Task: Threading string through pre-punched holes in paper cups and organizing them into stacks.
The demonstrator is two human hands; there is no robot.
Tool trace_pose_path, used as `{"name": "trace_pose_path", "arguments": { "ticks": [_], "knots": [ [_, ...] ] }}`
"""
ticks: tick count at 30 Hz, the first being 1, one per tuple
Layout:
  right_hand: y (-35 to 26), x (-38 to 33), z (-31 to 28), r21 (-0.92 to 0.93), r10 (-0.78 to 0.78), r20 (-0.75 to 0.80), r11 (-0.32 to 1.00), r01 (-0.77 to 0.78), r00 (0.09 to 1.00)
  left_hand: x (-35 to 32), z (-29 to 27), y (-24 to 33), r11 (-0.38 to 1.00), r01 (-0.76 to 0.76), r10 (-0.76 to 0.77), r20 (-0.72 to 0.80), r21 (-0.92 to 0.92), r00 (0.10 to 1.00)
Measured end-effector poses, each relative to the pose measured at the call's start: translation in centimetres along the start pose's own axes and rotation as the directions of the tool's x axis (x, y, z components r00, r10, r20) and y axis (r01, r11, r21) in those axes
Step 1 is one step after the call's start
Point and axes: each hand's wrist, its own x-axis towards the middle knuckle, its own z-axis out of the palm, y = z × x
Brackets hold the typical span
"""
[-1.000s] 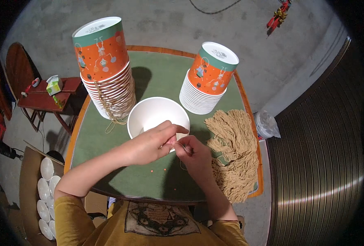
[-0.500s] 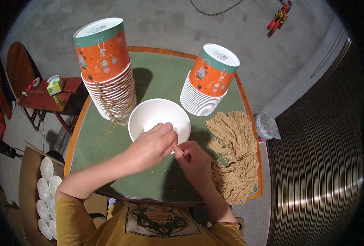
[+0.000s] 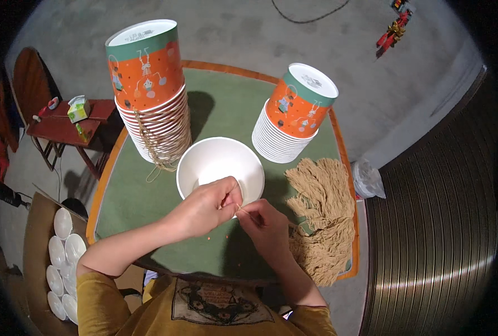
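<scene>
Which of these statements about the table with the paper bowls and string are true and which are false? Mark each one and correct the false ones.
1. Both hands meet at the near rim of the white bowl. True: the left hand and right hand pinch a thin string between them.
2. The bundle of string lies on the person's left. False: it lies on the right side of the green table.
3. Two stacks of orange bowls stand on the table. True: a tall stack and a short stack.
4. The short stack has string hanging down its side. False: the tall one does.
5. The white bowl is full of string. False: it looks empty.
</scene>
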Motion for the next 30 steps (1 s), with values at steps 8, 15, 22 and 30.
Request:
{"name": "trace_pose_path", "arguments": {
  "ticks": [8,15,22,30],
  "knots": [
    [1.3,0.9,-0.7,0.21,0.267,0.185,0.929,-0.303,0.946,1.2,-0.6,0.5,0.983,0.121,-0.113,0.067,-0.137,0.991],
    [1.2,0.8,-0.9,0.224,0.209,0.129,0.946,-0.234,0.969,1.4,-0.2,-0.5,0.97,0.107,-0.084,0.113,-0.219,0.99],
    [1.8,0.2,0.2,0.258,0.11,-0.002,0.96,-0.106,0.994,1.1,-0.2,0.8,0.999,0.05,-0.049,0.101,-0.008,0.994],
    [1.5,-0.1,0.6,0.231,0.134,-0.025,0.965,-0.124,0.991,-0.4,0.0,-0.3,0.974,-0.123,0.133,-0.042,0.192,0.99]
  ]
}}
